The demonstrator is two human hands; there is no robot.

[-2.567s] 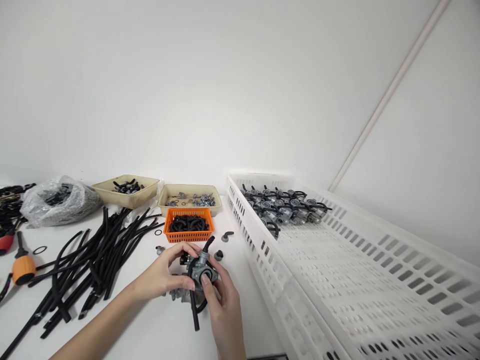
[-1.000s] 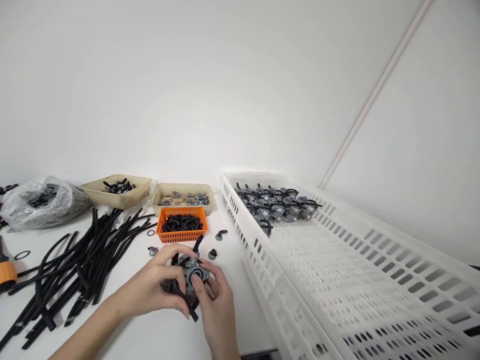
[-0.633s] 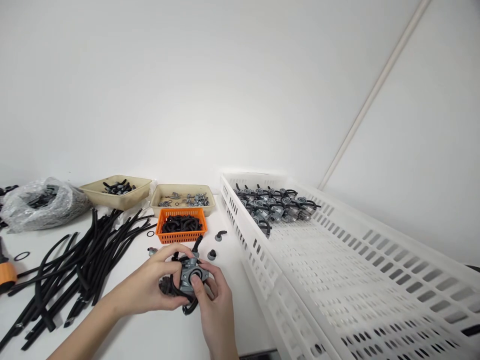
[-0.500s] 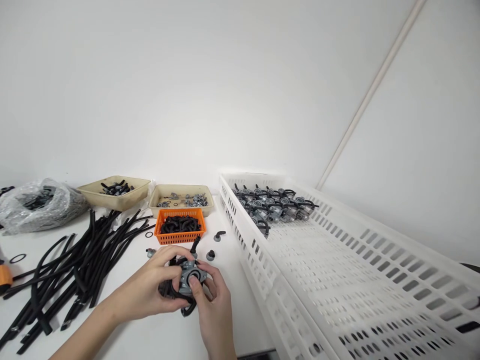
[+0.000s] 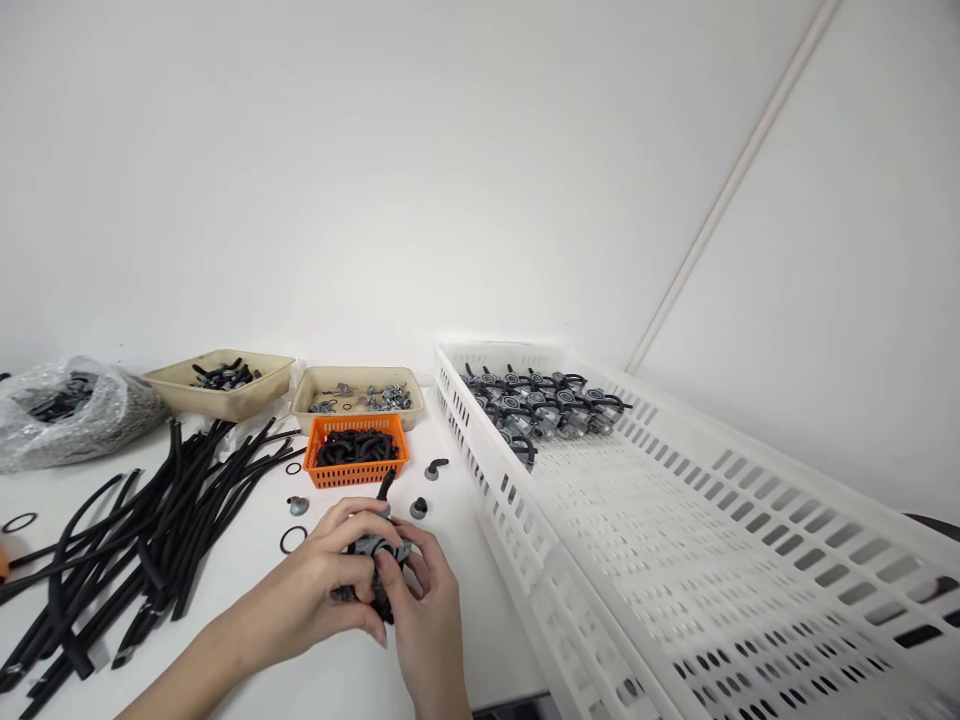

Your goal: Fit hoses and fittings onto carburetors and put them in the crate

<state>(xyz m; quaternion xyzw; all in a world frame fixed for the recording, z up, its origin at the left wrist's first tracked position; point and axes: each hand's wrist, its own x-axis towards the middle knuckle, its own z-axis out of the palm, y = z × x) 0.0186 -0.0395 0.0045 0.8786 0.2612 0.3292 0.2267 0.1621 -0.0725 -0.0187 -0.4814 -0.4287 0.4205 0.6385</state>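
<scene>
between both hands, a grey carburettor (image 5: 375,548) is clenched firmly, left hand (image 5: 326,572) wrapped behind, right hand (image 5: 424,600) pressing its front to steady it, black hose (image 5: 386,487) sticking up, orange basket (image 5: 352,479) just beyond the grip.

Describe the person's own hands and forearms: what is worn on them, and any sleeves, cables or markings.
The left hand and right hand are bare, with no gloves, rings or watch in view. The left forearm and right forearm show no sleeve, cable or marking within the frame.
</scene>
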